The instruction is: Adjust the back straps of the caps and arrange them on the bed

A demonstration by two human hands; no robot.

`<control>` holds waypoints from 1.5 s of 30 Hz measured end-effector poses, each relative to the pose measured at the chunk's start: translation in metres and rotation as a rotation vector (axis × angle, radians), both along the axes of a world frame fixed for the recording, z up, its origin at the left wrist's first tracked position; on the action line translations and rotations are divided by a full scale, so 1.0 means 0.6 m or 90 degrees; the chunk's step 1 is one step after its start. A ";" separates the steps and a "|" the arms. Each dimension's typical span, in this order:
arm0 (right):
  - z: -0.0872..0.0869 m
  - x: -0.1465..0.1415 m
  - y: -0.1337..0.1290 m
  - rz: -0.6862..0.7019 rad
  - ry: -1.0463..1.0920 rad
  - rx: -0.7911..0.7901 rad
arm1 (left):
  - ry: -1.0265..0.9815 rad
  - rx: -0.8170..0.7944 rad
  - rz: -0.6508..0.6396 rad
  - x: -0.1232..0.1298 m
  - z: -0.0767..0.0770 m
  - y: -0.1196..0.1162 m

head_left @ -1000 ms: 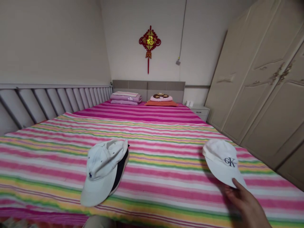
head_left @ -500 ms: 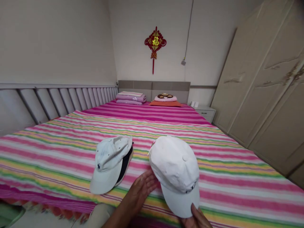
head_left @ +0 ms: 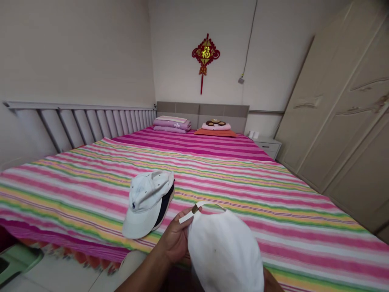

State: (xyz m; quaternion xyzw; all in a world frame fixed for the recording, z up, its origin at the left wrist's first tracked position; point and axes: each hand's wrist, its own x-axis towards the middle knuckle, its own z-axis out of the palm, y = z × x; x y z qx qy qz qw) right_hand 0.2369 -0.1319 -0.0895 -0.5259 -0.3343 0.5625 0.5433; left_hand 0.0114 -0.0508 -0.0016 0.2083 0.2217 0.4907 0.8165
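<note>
A white baseball cap (head_left: 226,247) is held low in front of me, its back and adjustable strap turned up and away. My left hand (head_left: 176,240) is closed on the cap's back edge, by the strap's metal buckle (head_left: 195,209). Of my right hand (head_left: 271,281) only a sliver shows past the cap's lower right side; its fingers are behind the cap, where the brim is also hidden. To the left, a pale cap (head_left: 148,198) with a small dark emblem lies on the striped bed cover (head_left: 291,211), overlapping a dark cap (head_left: 165,206).
Folded purple bedding (head_left: 172,125) and an orange pillow (head_left: 215,132) lie by the headboard (head_left: 223,113). A metal railing (head_left: 91,121) runs along the left. A nightstand (head_left: 269,147) and wardrobe (head_left: 331,117) stand right. A green stool (head_left: 21,259) is at lower left.
The white cap has tipped toward me and moved lower, showing its back instead of its front. My left hand has gone from open beside it to gripping its back edge.
</note>
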 end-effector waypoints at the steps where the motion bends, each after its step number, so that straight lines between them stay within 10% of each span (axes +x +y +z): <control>1: 0.025 0.005 0.006 -0.016 -0.052 0.019 | 0.003 -0.008 -0.004 0.002 0.004 -0.007; 7: 0.183 -0.008 0.038 0.009 -0.172 0.150 | 0.021 0.035 -0.103 0.018 0.037 -0.036; 11: 0.232 -0.052 0.048 0.262 -0.152 0.186 | 0.046 0.098 -0.170 0.023 0.055 -0.042; 23: 0.211 -0.099 0.051 0.360 0.079 0.145 | 0.131 0.078 -0.181 0.027 0.049 -0.046; 41: 0.154 -0.054 0.065 0.115 0.289 0.126 | 0.042 -0.051 -0.083 0.011 0.012 -0.023; 45: 0.119 -0.062 0.048 0.242 0.281 0.056 | 0.023 -0.085 -0.083 0.000 0.010 -0.019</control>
